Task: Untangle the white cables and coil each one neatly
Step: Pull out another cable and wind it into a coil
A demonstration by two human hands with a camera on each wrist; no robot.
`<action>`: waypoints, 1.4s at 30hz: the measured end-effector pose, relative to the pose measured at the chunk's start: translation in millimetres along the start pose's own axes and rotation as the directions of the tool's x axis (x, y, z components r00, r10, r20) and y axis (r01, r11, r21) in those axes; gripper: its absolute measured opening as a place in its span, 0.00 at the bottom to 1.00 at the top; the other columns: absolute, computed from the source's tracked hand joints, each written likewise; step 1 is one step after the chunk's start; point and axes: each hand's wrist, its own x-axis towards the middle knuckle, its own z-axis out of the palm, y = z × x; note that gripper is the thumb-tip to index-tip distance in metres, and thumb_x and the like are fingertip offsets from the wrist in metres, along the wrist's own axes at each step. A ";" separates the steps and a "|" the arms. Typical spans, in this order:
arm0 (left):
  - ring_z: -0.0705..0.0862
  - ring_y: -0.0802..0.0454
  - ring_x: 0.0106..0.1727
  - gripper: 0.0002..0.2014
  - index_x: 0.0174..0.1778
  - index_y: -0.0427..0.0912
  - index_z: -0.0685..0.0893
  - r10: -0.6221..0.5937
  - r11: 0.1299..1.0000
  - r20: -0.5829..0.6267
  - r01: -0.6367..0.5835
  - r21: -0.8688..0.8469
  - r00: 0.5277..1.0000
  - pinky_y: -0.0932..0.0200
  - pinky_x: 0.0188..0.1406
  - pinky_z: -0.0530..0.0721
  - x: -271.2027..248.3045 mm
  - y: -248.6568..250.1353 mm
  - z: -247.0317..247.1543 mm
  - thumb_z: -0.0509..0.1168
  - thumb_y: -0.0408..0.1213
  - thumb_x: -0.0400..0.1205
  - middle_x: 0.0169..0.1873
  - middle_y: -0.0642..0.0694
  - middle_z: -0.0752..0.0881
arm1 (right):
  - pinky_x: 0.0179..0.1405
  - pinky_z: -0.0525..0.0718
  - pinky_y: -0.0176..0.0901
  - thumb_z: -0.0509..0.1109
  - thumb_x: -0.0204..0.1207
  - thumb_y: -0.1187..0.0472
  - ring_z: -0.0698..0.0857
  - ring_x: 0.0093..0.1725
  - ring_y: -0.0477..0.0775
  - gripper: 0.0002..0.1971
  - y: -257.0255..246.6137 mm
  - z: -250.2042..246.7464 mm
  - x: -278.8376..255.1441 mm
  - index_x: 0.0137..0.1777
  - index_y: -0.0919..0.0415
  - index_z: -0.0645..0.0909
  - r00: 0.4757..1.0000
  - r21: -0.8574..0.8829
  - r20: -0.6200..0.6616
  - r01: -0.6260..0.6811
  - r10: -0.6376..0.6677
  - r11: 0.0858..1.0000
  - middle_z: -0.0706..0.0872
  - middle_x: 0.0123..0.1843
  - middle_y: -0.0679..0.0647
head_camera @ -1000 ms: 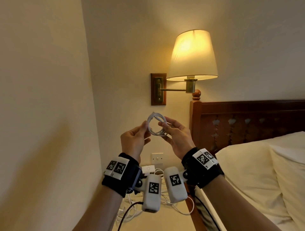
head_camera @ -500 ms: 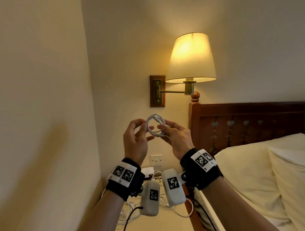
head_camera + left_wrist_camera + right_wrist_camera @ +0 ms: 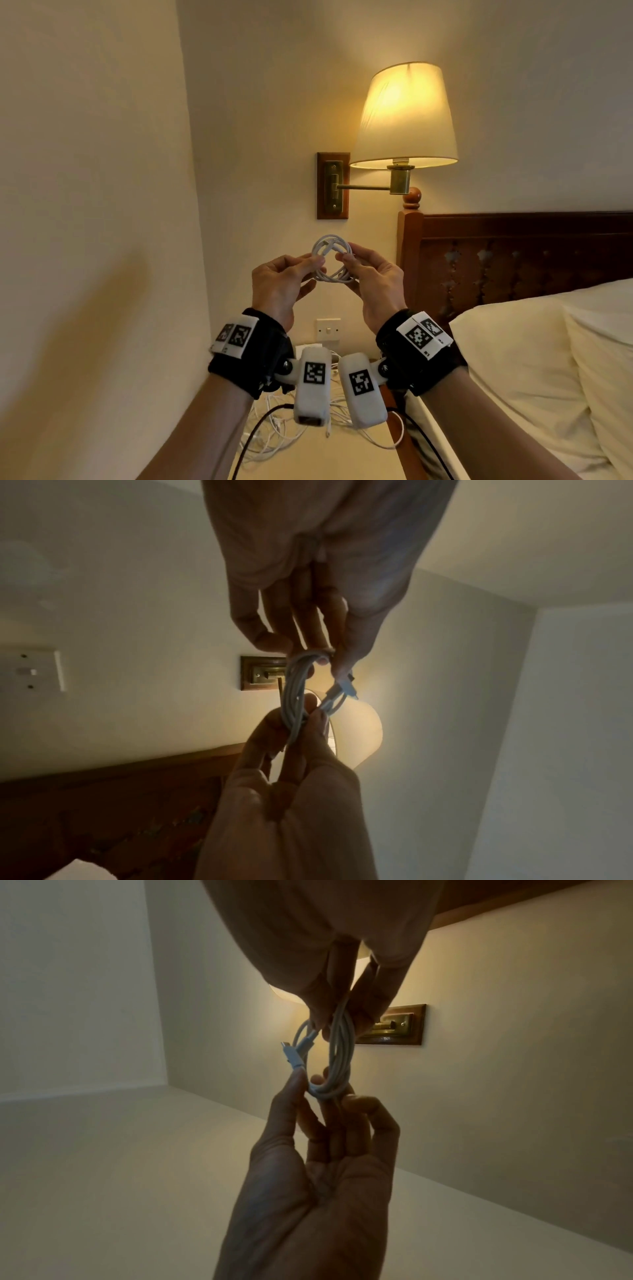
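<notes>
- Both hands are up in front of the wall, w/ a small white cable coil [image 3: 331,258] held between them, under the lamp [image 3: 406,114].
- Left hand [image 3: 279,286]: thumb & fingertips pinch the left side of the coil. Prob. so the loops stay stacked & don't spring open.
- Right hand [image 3: 371,282]: fingertips pinch the right side, other fingers bent loosely behind. Looks like it's there to keep the ring round.
- A plug end [image 3: 294,1057] sticks out by the left thumb in the right wrist view. I think the person is tucking this last end in so the coil stays shut.
- Held up high, prob. to see the loops well & keep them off the mess below.
- More white cables [image 3: 274,435] lie loose in a heap on the bedside table [image 3: 308,462], partly hidden by the wrist cams. These look not yet sorted, so the job is not near done.
- Bed w/ pillow [image 3: 513,359] is on the right, well apart from the coil.
</notes>
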 end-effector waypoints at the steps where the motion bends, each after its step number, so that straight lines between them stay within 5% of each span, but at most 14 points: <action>1: 0.91 0.45 0.48 0.10 0.32 0.42 0.82 -0.024 1.000 0.014 0.024 -0.006 1.000 0.53 0.45 0.84 0.8 1.9 -0.1 0.78 0.30 0.71 0.42 0.39 0.92 | 0.44 0.87 0.42 0.71 0.78 0.70 0.87 0.38 0.45 0.11 0.2 0.6 0.0 0.57 0.60 0.86 1.000 0.004 -0.007 0.006 -0.006 1.000 0.92 0.46 0.56; 9: 0.91 0.45 0.48 0.16 0.36 0.47 0.74 -0.030 0.999 0.023 0.029 0.036 0.999 0.50 0.48 0.83 8.3 6.5 -1.7 0.76 0.29 0.72 0.41 0.40 0.92 | 0.42 0.86 0.41 0.72 0.76 0.71 0.84 0.37 0.46 0.11 -3.1 6.8 5.4 0.56 0.61 0.88 0.998 0.051 -0.056 -0.009 0.012 0.999 0.91 0.44 0.56; 17: 0.89 0.43 0.39 0.15 0.34 0.45 0.71 0.144 0.951 -0.095 -0.111 0.290 0.985 0.56 0.33 0.82 17.0 5.7 -2.3 0.72 0.27 0.73 0.37 0.37 0.87 | 0.45 0.87 0.43 0.71 0.76 0.72 0.86 0.44 0.51 0.11 -4.3 13.2 0.5 0.55 0.61 0.87 1.000 0.101 0.002 -0.024 0.024 0.995 0.91 0.50 0.61; 24: 0.88 0.49 0.32 0.11 0.60 0.44 0.71 0.132 0.810 0.101 -0.166 0.563 0.986 0.62 0.26 0.85 23.7 18.2 -5.9 0.64 0.36 0.84 0.43 0.40 0.86 | 0.45 0.87 0.43 0.70 0.77 0.71 0.88 0.47 0.51 0.11 -9.5 13.8 -1.5 0.56 0.59 0.86 0.996 0.018 0.089 0.005 -0.007 1.000 0.91 0.51 0.60; 26: 0.88 0.49 0.38 0.10 0.61 0.44 0.73 0.075 0.846 0.126 -0.130 0.517 0.989 0.57 0.33 0.88 22.7 18.1 -7.1 0.61 0.35 0.85 0.43 0.41 0.86 | 0.45 0.87 0.43 0.70 0.78 0.71 0.87 0.46 0.51 0.11 -8.4 12.6 -2.1 0.57 0.60 0.85 0.994 0.010 0.112 -0.011 0.010 1.000 0.91 0.51 0.59; 29: 0.85 0.48 0.43 0.10 0.59 0.41 0.80 -0.108 0.978 0.145 0.079 0.193 0.983 0.48 0.45 0.89 22.0 18.5 -10.9 0.61 0.27 0.83 0.41 0.42 0.83 | 0.44 0.85 0.45 0.68 0.79 0.71 0.86 0.47 0.51 0.12 -5.4 10.0 -1.1 0.61 0.59 0.81 0.989 0.017 0.142 -0.051 0.048 0.999 0.90 0.51 0.58; 34: 0.87 0.48 0.44 0.17 0.61 0.38 0.82 -0.230 0.931 0.294 0.297 -0.210 0.928 0.51 0.52 0.88 22.0 19.6 -21.4 0.71 0.29 0.76 0.41 0.41 0.86 | 0.42 0.84 0.44 0.67 0.80 0.70 0.85 0.43 0.48 0.10 -6.0 6.0 2.2 0.58 0.57 0.79 0.986 0.048 0.159 -0.061 0.053 0.997 0.89 0.48 0.54; 37: 0.88 0.45 0.43 0.19 0.63 0.34 0.82 -0.171 0.936 0.244 0.234 -0.261 0.954 0.55 0.44 0.89 22.3 18.4 -20.6 0.72 0.32 0.76 0.41 0.39 0.87 | 0.44 0.86 0.45 0.69 0.79 0.69 0.85 0.40 0.49 0.07 -7.6 4.1 4.5 0.53 0.59 0.80 0.981 0.030 0.190 -0.043 0.037 0.999 0.88 0.47 0.56; 42: 0.86 0.46 0.43 0.11 0.61 0.42 0.83 -0.034 0.999 0.202 0.038 -0.013 0.979 0.52 0.45 0.87 17.4 17.0 -15.3 0.61 0.30 0.85 0.40 0.42 0.84 | 0.46 0.88 0.44 0.67 0.80 0.71 0.87 0.43 0.51 0.07 -10.8 2.6 6.2 0.45 0.60 0.82 0.971 -0.114 0.239 0.037 -0.008 0.993 0.89 0.49 0.60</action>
